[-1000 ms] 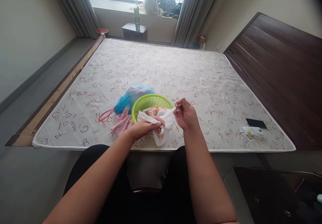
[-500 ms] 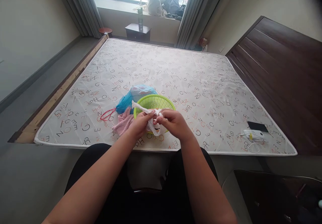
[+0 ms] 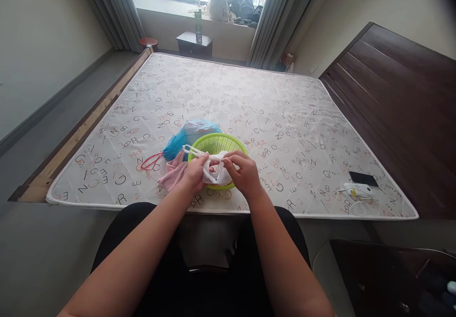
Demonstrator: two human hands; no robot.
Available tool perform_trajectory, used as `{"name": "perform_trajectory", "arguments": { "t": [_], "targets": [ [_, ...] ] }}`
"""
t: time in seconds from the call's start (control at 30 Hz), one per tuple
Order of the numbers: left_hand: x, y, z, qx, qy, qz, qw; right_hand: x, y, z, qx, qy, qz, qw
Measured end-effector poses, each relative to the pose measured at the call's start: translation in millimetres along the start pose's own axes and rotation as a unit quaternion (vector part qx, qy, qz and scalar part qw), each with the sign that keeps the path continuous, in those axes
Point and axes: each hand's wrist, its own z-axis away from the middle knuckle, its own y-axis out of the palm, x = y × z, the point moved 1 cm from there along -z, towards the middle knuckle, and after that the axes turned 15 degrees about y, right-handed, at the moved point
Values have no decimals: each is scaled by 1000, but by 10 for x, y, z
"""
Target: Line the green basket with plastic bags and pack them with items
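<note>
A white plastic bag [image 3: 216,174] hangs between my hands, over the near side of a green mesh basket [image 3: 199,142]. My left hand [image 3: 195,172] is closed on the bag's left part, and a strip like a handle sticks out past its fingers. With thumb and fingers pinched, my right hand [image 3: 242,171] grips the bag's upper right part. What the bag contains is hidden. Left of the basket lie a pink cloth [image 3: 174,173] and, behind it, a blue plastic bag [image 3: 190,134] with a red drawstring [image 3: 152,161].
All this rests on a letter-printed mattress [image 3: 285,132]. A black flat object [image 3: 363,179] and a white device with a cable [image 3: 357,190] lie at its right. Beyond stand a small nightstand [image 3: 194,41] with a bottle [image 3: 198,25] and a stool [image 3: 148,41]. A dark headboard [image 3: 392,75] rises right.
The white bag is spread wider between my hands, with a loop opened in it. My right hand has shifted slightly left, and the bag's handle strip has loosened.
</note>
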Motion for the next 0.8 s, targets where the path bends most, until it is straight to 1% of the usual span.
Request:
{"name": "perform_trajectory", "arguments": {
  "t": [0.1, 0.17, 0.23, 0.33, 0.43, 0.53, 0.6, 0.67, 0.73, 0.8],
  "targets": [
    [33, 12, 4, -33, 10, -2, 999, 12, 107, 31, 8, -20, 22, 1000],
    [41, -3, 0, -39, 12, -3, 999, 8, 169, 44, 27, -32, 38, 998],
    [39, -33, -13, -34, 7, 6, 999, -6, 214, 46, 45, -38, 56, 997],
    [35, -80, -43, -16, 10, 12, 1000, -49, 253, 31, 84, -23, 91, 992],
    [56, -109, -57, -29, 40, -39, 998, -108, 273, 8, 116, 6, 139, 983],
    [98, -108, -47, -40, 53, -87, 994, -157, 274, -7, 130, 23, 178, 975],
    [115, -98, -38, -31, 59, -89, 994, -177, 254, -13, 132, 25, 195, 972],
    [114, -88, -34, -19, 69, -84, 994, -189, 218, -18, 130, 12, 209, 969],
    [97, -83, -37, -12, 77, -85, 993, -194, 177, -21, 136, -19, 211, 968],
    [74, -86, -44, -18, 93, -105, 990, -189, 145, -19, 145, -50, 208, 966]
  ]
}}
